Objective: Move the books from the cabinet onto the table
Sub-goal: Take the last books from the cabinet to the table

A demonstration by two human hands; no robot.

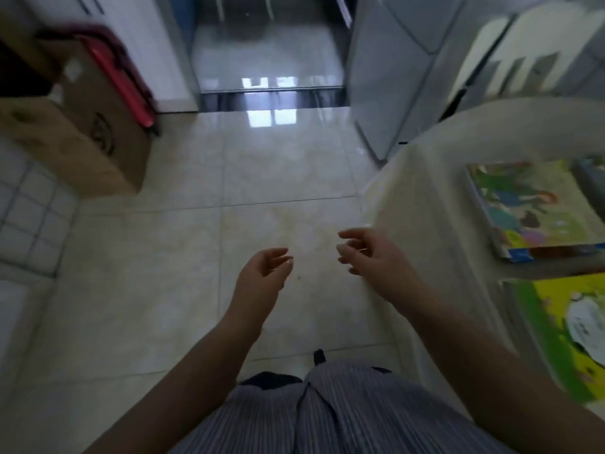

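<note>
- Both hands are empty: the left hand (265, 273) and the right hand (370, 257) hang apart at mid-frame over the tiled floor (183, 257), fingers loosely curled and gripping nothing.
- The task's things that can be seen are already on the table (425, 204) at the right edge of the frame: one picture book (530, 204) lies flat at right centre, and a second, yellow-green book (563, 329) lies flat below it at lower right.
- A sliver of something bluish sits just beyond the upper book at the far right; whether it is another book cannot be told.
- The upper book's long axis runs roughly from upper left to lower right of the frame; the right hand is the nearer one, just off the table's left edge.
- The cabinet is not clearly identifiable; blur hides detail. Pale furniture stands at upper right, a doorway at upper centre.
- So, as a judgement, the next move depends on turning away from the table towards wherever more books remain, which is out of view.
- Containers: a cardboard box (88, 139) stands at upper left with a red case (124, 80) behind it; the box's contents are too dark to make out.
</note>
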